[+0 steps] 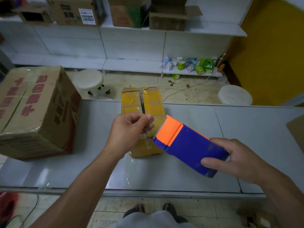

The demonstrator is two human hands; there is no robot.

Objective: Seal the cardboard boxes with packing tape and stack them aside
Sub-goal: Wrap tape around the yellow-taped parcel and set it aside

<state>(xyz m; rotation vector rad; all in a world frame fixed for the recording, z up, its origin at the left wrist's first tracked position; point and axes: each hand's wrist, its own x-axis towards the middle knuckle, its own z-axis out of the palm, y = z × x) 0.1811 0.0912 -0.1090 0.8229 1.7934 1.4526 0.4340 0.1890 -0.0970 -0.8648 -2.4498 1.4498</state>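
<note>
A small yellow cardboard box (142, 102) sits on a grey table (181, 175). The left hand (130, 130) pinches clear tape above it; the right hand (233, 162) grips a tape dispenser (189, 145) (purple and orange).

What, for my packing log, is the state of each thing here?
Yellow box: flaps shut, clear tape along the seam.
Tape dispenser: held, blade toward the yellow box.
Left hand: pinches the clear tape near the blade.
Right hand: grips the tape dispenser.
Large brown box: flaps closed.
Shelf box: flaps open.
</note>
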